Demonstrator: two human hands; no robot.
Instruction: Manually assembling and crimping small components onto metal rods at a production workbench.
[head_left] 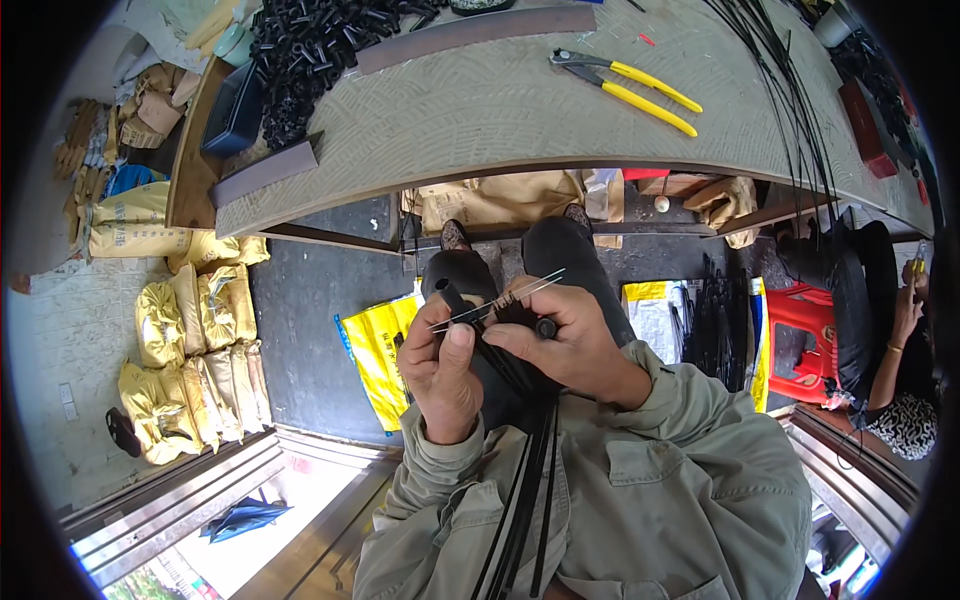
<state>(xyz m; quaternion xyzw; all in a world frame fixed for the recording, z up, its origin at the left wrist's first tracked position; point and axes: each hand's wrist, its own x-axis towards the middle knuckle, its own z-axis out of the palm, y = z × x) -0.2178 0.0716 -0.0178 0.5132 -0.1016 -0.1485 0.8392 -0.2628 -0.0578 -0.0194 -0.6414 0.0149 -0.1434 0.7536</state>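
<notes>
Beyond the workbench edge, both hands met above the lap — left hand pinched shut on a thin wire slanting up-right, right hand closed around black rods trailing down toward the body.

a workshop — workbench, yellow-handled pliers, heaped black parts, stacked sacks.

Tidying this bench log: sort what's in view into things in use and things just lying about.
In use:
- left hand
- right hand
- bundle of black rods
- thin wire

Lying about:
- yellow-handled pliers
- pile of small black parts
- loose black rods
- yellow sacks
</notes>
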